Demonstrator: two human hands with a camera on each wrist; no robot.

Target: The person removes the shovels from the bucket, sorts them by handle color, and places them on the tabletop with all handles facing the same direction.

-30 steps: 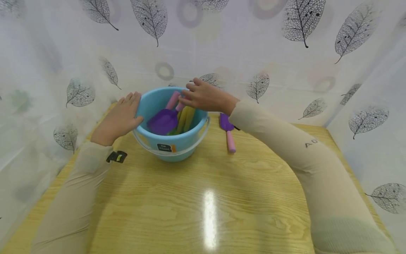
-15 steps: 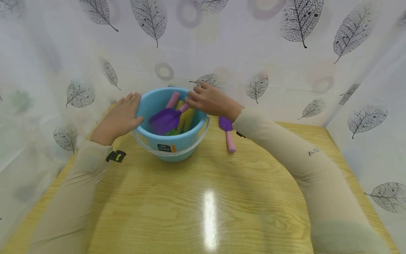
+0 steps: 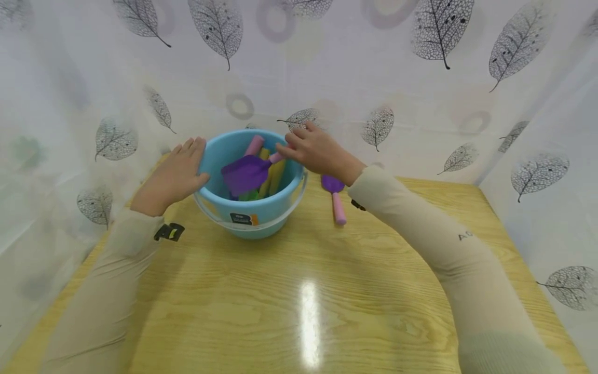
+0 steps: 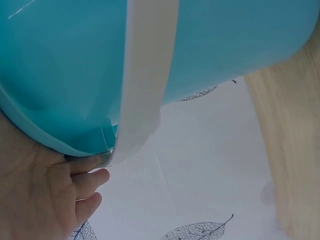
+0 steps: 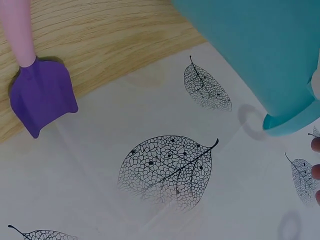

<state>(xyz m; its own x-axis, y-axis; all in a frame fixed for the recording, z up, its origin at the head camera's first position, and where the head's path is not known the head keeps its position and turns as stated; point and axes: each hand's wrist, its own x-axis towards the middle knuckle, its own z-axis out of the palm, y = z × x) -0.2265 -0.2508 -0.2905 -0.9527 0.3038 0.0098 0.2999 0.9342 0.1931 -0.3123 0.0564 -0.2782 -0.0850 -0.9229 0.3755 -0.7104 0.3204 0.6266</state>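
A light blue bucket [image 3: 273,210] with a white handle stands upright near the back of the table. My left hand [image 3: 174,174] rests on its left rim with fingers fairly straight; in the left wrist view several fingers [image 4: 86,185] show by the rim and the white bucket handle [image 4: 147,75]. Over the bucket's right rim, my right hand [image 3: 318,149] pinches the pink handle of a toy shovel, whose purple blade [image 3: 245,174] lies tilted inside the bucket. Only the right hand's fingertips [image 5: 316,171] show in the right wrist view.
Inside the bucket are another pink handle [image 3: 254,145], yellow pieces [image 3: 276,179] and something green [image 3: 251,195]. A second purple shovel [image 3: 338,208] lies on the wooden table [image 3: 374,301] to the right. A leaf-patterned white curtain [image 3: 345,62] surrounds the table.
My right hand has moved slightly right and down, drawing the shovel's handle toward the right rim. The purple blade has lifted and turned a little. The left hand stays on the rim.
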